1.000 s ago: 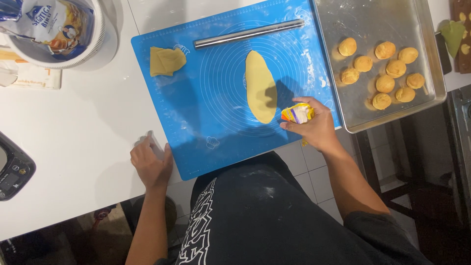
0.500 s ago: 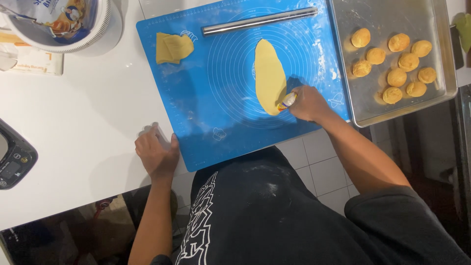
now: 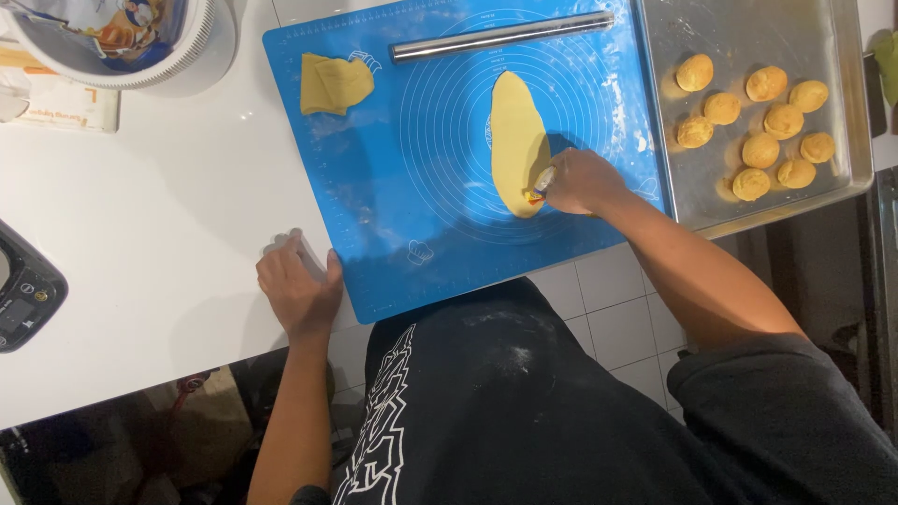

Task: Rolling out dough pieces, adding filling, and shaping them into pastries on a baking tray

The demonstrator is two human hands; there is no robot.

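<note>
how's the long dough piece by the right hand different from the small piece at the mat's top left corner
The long dough piece is a smooth, flat oval; the small piece is squarish and folded. The long one lies mid-mat with the right hand at its lower end; the small one lies untouched. Both are pale yellow, on the blue mat.

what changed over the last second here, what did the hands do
The right hand, gripping a small yellow-and-white tool, moved from the mat's near edge up to the lower end of the oval dough sheet and now touches it there. The left hand stayed pressed at the near left edge of the blue mat. Rolling pin, folded dough piece and tray of dough balls kept their places.
</note>
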